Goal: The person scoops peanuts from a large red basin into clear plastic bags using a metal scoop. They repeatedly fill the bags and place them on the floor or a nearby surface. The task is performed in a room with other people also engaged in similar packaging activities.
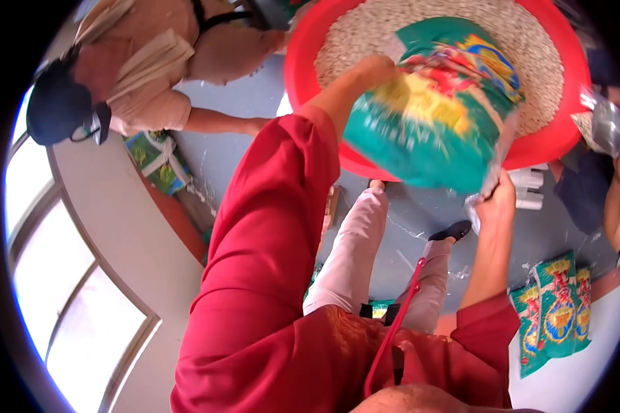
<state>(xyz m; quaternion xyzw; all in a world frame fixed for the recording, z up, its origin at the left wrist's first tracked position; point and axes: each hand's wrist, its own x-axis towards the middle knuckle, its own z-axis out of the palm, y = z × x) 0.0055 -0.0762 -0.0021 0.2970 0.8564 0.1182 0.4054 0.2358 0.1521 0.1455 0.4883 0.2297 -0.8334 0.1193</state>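
Note:
A large green plastic bag (420, 131) with yellow, red and blue print is tilted over a wide red tub (300, 76). Pale seeds or beans (365, 34), too small to tell which, fill the tub. My left hand (377, 72) is closed on the bag's upper left side, its fingertips partly hidden by the bag. At the lower right, my right hand (496, 199) grips the bag's pale, clear-looking edge. The bag is blurred by motion, and I cannot see whether anything is coming out of it.
A person in a dark cap (58, 103) leans in at the left. At the right, another person's hand holds a metal scoop (607, 127) by the tub's rim. Several green bags (556, 310) stand at the lower right; a bundled green pack (157, 162) lies by the left wall.

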